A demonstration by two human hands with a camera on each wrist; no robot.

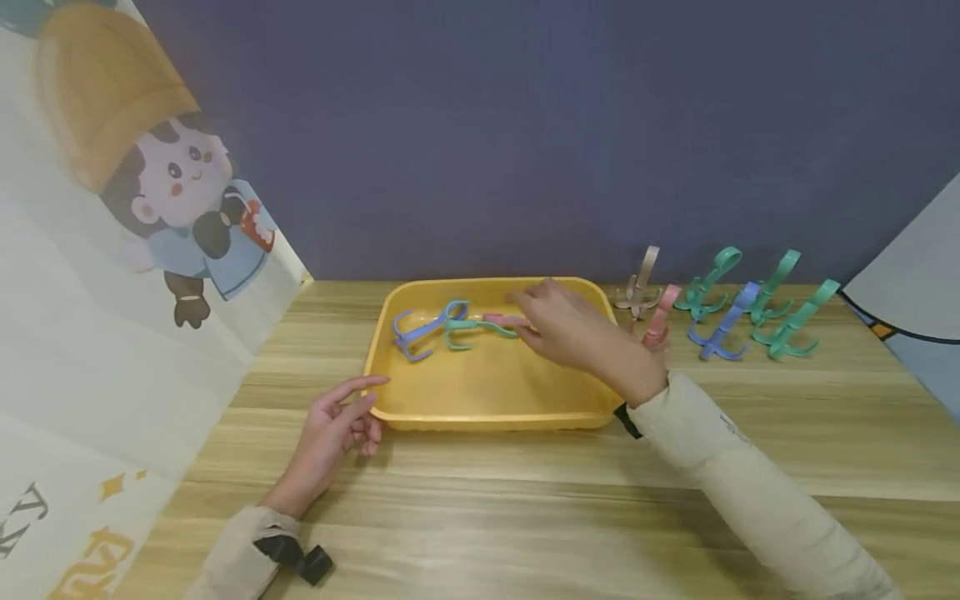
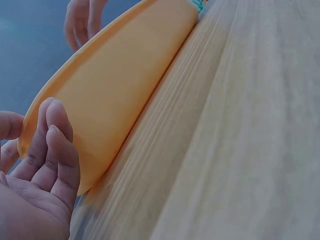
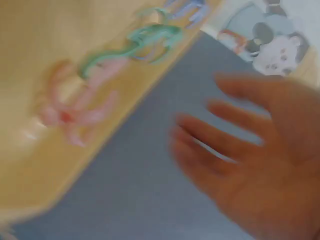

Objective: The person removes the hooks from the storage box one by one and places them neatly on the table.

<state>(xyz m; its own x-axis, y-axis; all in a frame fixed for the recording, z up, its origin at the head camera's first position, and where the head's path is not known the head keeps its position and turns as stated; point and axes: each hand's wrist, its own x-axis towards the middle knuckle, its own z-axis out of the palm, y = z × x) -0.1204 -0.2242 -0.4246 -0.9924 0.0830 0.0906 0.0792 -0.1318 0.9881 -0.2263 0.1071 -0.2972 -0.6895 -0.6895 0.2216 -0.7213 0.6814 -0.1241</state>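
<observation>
A yellow tray [image 1: 480,398] holds a blue hanging hook [image 1: 420,333], a green one [image 1: 459,325] and a pink one [image 1: 504,320], all with curved prongs. My left hand [image 1: 337,429] is at the tray's near left corner, thumb and index over the rim and the other fingers bent outside its wall. Over the tray's right half is my right hand [image 1: 562,325], covering part of the pink hook in the head view. In the right wrist view this hand [image 3: 250,145] is blurred, its fingers spread and apart from the pink hook [image 3: 75,115], which lies in the tray.
Right of the tray, more pronged hooks stand on the wooden table [image 1: 480,517]: a beige one [image 1: 637,292], a pink one [image 1: 660,321], a blue one [image 1: 723,329] and three green ones [image 1: 798,325]. A dark partition [image 1: 525,150] rises behind; a printed panel [image 1: 75,333] borders the left.
</observation>
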